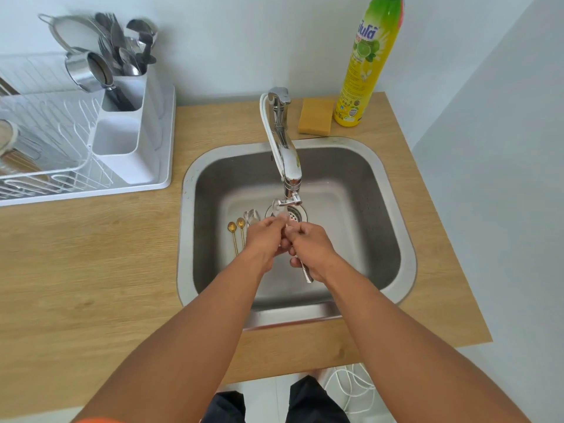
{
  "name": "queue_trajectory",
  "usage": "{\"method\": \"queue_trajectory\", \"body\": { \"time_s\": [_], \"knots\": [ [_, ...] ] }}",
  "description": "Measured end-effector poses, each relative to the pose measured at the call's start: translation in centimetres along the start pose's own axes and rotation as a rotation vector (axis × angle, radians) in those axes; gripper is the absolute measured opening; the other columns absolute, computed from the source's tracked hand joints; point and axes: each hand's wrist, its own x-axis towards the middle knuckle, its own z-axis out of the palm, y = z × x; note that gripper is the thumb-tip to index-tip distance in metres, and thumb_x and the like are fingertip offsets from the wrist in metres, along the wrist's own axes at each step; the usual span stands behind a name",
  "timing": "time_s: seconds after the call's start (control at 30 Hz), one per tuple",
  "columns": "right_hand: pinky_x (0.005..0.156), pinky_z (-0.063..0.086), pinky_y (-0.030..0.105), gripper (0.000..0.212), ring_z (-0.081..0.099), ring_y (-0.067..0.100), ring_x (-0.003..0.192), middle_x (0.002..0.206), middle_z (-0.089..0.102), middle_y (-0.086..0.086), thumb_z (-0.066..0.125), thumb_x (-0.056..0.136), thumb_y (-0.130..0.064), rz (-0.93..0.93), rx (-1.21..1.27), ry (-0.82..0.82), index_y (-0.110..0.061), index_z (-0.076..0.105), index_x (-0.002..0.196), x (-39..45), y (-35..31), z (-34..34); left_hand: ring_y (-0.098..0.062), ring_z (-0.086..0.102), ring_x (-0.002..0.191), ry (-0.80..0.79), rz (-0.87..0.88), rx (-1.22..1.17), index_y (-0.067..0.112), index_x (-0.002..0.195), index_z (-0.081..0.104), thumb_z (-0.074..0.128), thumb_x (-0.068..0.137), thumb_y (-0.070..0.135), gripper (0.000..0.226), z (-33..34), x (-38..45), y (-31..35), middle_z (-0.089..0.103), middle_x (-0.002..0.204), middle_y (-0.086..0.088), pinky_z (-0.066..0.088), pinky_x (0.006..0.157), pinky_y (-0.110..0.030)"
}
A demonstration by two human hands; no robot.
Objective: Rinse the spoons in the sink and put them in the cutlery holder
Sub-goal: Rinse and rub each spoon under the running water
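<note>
You're holding one spoon (306,271) under the tap (290,175) right now, over the drain (293,214) in the middle of the sink (393,209). Your right hand (311,248) is closed around its handle, the silver end poking out below your palm, and your left hand (265,239) is pinched in at the bowl end, fingers working against the right hand's. Whether water is actually running is hard to tell from here; there's a pale blur at your fingertips, no more.

You're doing the rubbing in the right spot, directly beneath the spout. Keep the bowl tipped so water would run off toward the drain, and be turning it so both faces get wiped. Grip looks firm, which I'd want with wet metal.

Waiting on the sink floor just left of your left hand are two gold spoons (235,236) lying side by side, and beside them a couple of silver spoons (252,216), partly hidden behind your knuckles, so I can't count them surely.

The holder (134,141) is standing well off to the left in the rack (158,178), with its near compartment showing empty and the far one crowded with cutlery. Shaking off drips over the sink first would probably spare the counter (106,254).
</note>
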Motion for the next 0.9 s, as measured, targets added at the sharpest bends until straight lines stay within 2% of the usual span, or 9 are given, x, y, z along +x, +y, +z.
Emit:
{"method": "queue_trajectory", "body": {
  "time_s": [0.1,0.2,0.3,0.43,0.57,0.63,0.73,0.8,0.9],
  "knots": [
    [0.043,0.046,0.025,0.022,0.05,0.01,0.045,0.068,0.065,0.004,0.054,0.103,-0.018,0.009,0.006,-0.027,-0.01,0.068,0.088,-0.8,0.2,0.0,-0.016,0.075,0.059,0.097,-0.002,-0.032,0.013,0.096,0.073,0.068,0.1,0.029,0.018,0.7,0.7,1.2,0.082,0.079,-0.001,0.057,0.05,-0.028],
    [0.042,0.047,0.027,0.026,0.048,0.011,0.043,0.062,0.059,0.002,0.047,0.105,-0.02,0.029,0.022,-0.067,-0.009,0.066,0.09,-1.4,-0.2,0.5,-0.012,0.075,0.064,0.104,-0.026,-0.076,0.017,0.096,0.074,0.059,0.104,0.036,0.025,1.1,0.6,2.3,0.083,0.088,0.0,0.054,0.051,-0.025],
    [0.039,0.028,0.022,0.025,0.032,0.008,0.039,0.06,0.044,0.0,0.042,0.104,-0.016,0.037,0.061,-0.058,-0.013,0.062,0.089,-0.9,-1.6,1.4,-0.013,0.07,0.066,0.031,-0.039,-0.059,0.02,0.098,0.075,0.048,0.107,0.047,0.04,0.5,0.0,3.0,0.083,0.093,0.003,0.055,0.056,-0.029],
    [0.033,0.017,0.018,0.033,0.024,0.005,0.039,0.057,0.036,-0.004,0.044,0.106,-0.013,0.16,0.244,-0.138,-0.015,0.057,0.075,0.3,-4.1,2.6,-0.012,0.062,0.051,-0.039,-0.095,-0.062,0.02,0.098,0.072,0.044,0.109,0.043,0.038,-1.0,-0.7,2.2,0.066,0.067,0.002,0.057,0.055,-0.033],
    [0.034,0.022,0.016,0.041,0.025,0.006,0.046,0.058,0.036,-0.003,0.051,0.108,-0.021,0.297,0.357,-0.25,-0.013,0.055,0.068,1.0,-4.8,3.6,-0.012,0.065,0.054,-0.024,-0.153,-0.098,0.022,0.073,0.061,0.053,0.104,0.043,0.038,-2.6,-0.7,1.4,0.062,0.058,0.006,0.063,0.071,-0.04],
    [0.035,0.022,0.017,0.043,0.024,0.007,0.048,0.059,0.036,-0.003,0.048,0.11,-0.027,0.269,0.312,-0.243,-0.013,0.052,0.07,1.0,-4.7,4.1,-0.013,0.063,0.053,-0.005,-0.149,-0.079,0.021,0.074,0.064,0.057,0.102,0.041,0.035,-3.1,-0.4,1.4,0.062,0.058,0.004,0.062,0.064,-0.037],
    [0.035,0.02,0.018,0.036,0.025,0.006,0.044,0.06,0.035,-0.004,0.037,0.111,-0.026,0.192,0.166,-0.237,-0.017,0.054,0.081,0.5,-3.6,4.3,-0.015,0.063,0.063,0.035,-0.116,-0.126,0.018,0.099,0.073,0.057,0.105,0.038,0.026,-3.0,0.5,2.2,0.069,0.072,0.005,0.055,0.052,-0.032],
    [0.036,0.02,0.018,0.031,0.026,0.005,0.042,0.059,0.037,-0.006,0.035,0.109,-0.021,0.197,0.119,-0.266,-0.018,0.055,0.086,-0.1,-2.4,3.6,-0.013,0.069,0.07,0.061,-0.139,-0.242,0.018,0.095,0.073,0.053,0.107,0.035,0.029,-2.8,1.3,3.1,0.075,0.077,0.007,0.053,0.058,-0.031],
    [0.038,0.021,0.019,0.021,0.029,0.007,0.043,0.057,0.042,-0.006,0.037,0.104,-0.012,0.187,0.146,-0.273,-0.016,0.055,0.093,-1.0,-0.7,2.3,-0.011,0.072,0.064,0.019,-0.169,-0.296,0.016,0.09,0.066,0.047,0.11,0.033,0.032,-2.1,1.5,3.8,0.07,0.063,0.008,0.053,0.057,-0.029]
  ]
}}
